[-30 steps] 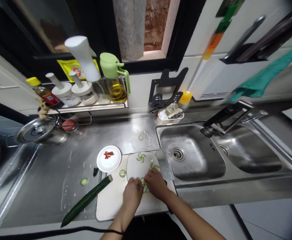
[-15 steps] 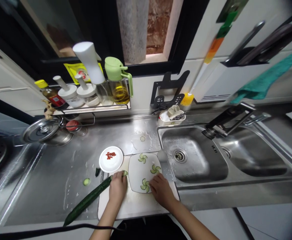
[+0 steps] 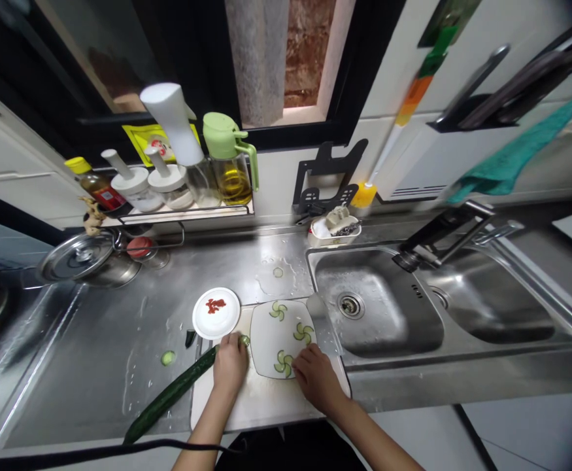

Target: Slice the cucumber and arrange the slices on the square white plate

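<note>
The left hand (image 3: 231, 364) is half curled, its fingers at the cucumber slices (image 3: 244, 340) on the cutting board (image 3: 266, 402); I cannot tell if it grips them. The right hand (image 3: 318, 378) is bent at the near right edge of the square plate (image 3: 266, 333), where three green pinwheels (image 3: 284, 363) lie. The cucumber (image 3: 170, 396) lies to the left, the round plate (image 3: 216, 313) farther away.

A black-framed window (image 3: 227, 85) opens on brick; below runs a wet steel counter (image 3: 99, 353), double sink (image 3: 378, 301) right, white wall (image 3: 276, 176) behind.
</note>
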